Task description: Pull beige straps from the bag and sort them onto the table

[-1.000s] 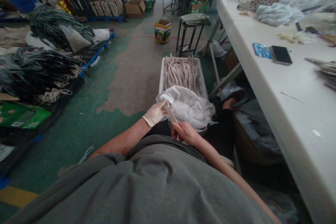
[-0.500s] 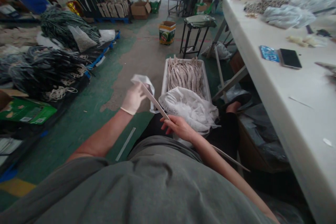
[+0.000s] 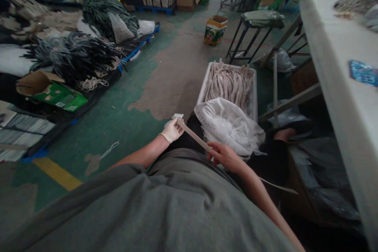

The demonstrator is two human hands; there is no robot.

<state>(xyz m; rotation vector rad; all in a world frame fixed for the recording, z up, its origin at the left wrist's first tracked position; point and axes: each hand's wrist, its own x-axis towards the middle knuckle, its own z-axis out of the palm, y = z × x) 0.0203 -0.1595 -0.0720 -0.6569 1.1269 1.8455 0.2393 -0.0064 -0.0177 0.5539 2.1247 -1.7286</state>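
A flat beige strap (image 3: pixel 193 135) runs slantwise between my two hands above my lap. My left hand (image 3: pixel 173 130), in a pale glove, is closed on its upper end. A small white piece (image 3: pixel 177 116) shows beyond those fingers; its kind I cannot make out. Bare, my right hand (image 3: pixel 223 155) pinches the strap lower down, and the strap's tail comes out past my right forearm. Just beyond that hand, a white plastic bag (image 3: pixel 230 126) lies bunched against a white crate (image 3: pixel 203 84) filled with similar straps (image 3: pixel 228 82).
A white-topped table (image 3: pixel 333 59) stands on my right, with a blue packet (image 3: pixel 364 72) on it. A black stool (image 3: pixel 249 33) and an open carton (image 3: pixel 215 30) are ahead. Bundled dark cords (image 3: pixel 73 53) lie on the left. A thin white strip (image 3: pixel 109 149) is on the floor.
My left hand has come down and closer to my lap with the strap end. The white piece there shows less. The view has turned left, and the white strip appears farther left.
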